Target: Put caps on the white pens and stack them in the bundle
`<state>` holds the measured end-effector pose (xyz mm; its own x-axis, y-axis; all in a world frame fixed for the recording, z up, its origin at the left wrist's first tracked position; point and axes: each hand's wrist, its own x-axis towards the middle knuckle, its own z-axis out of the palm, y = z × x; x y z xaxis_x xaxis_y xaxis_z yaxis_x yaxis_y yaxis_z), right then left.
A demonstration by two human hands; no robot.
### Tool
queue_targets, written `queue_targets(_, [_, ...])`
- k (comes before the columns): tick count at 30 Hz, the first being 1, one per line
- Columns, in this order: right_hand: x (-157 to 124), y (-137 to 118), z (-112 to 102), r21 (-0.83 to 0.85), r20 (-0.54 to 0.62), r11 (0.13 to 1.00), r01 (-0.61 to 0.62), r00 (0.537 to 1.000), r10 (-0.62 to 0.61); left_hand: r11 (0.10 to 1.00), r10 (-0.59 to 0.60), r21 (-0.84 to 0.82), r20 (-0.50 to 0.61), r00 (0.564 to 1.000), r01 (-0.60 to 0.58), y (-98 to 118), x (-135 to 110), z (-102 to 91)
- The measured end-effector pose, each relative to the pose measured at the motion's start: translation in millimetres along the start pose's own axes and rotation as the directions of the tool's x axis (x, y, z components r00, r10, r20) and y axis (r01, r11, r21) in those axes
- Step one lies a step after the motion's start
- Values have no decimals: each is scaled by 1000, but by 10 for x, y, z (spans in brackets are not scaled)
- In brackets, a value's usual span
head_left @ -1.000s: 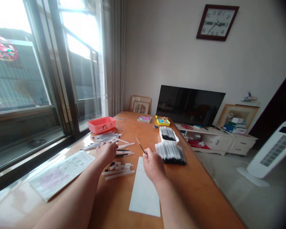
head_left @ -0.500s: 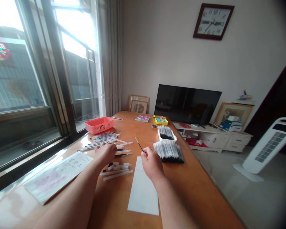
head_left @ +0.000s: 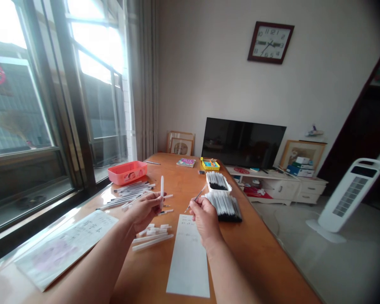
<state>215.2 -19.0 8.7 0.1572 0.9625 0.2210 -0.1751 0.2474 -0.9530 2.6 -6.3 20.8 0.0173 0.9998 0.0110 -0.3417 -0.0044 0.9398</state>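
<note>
A white pen tube (head_left: pixel 162 190) stands nearly upright in the left hand (head_left: pixel 147 207), pinched between thumb and fingers, to the left of the paper strip's (head_left: pixel 188 261) far end; a thin refill (head_left: pixel 200 193) slants in the right hand (head_left: pixel 204 213), held by the fingertips just beyond that end; the hands are apart and tube and refill do not touch, so this pen looks not yet put together; the work seems well along, judging by the thick heap of pens (head_left: pixel 226 207) right of the strip's far end and the white box (head_left: pixel 229 191) of more beyond it; what appears left is smooth, translucent loose tubes (head_left: pixel 152 243) and stubby short pieces (head_left: pixel 158 230) just left of the strip, and slim, straight loose refills (head_left: pixel 134 188) farther left and beyond; the strip itself is flat and matt, with faint writing; a glossy coral box (head_left: pixel 126 174) sits well beyond it, leftward; a thin notebook (head_left: pixel 66 245) lies well to its left, on the same shiny wooden table (head_left: pixel 256 261).
</note>
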Motion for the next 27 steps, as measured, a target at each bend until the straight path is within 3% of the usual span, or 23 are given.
queue_targets(4, [-46,-52,32,218,17,970,-105,994,104,971,-82,-227,-41,996,71,-41,-53,180])
queue_targets(9, [-63,-84,38,253,2,966,-56,998,57,915,-196,-373,-71,978,156,-59,-137,357])
queue_targets(16, [-113,-125,62,159,-15,986,53,999,-52,879,-222,-438,-30,975,186,-92,-200,433])
queue_targets(27, [-154,-69,121,-37,65,991,129,990,-127,833,-278,-492,20,960,252,-87,-259,527])
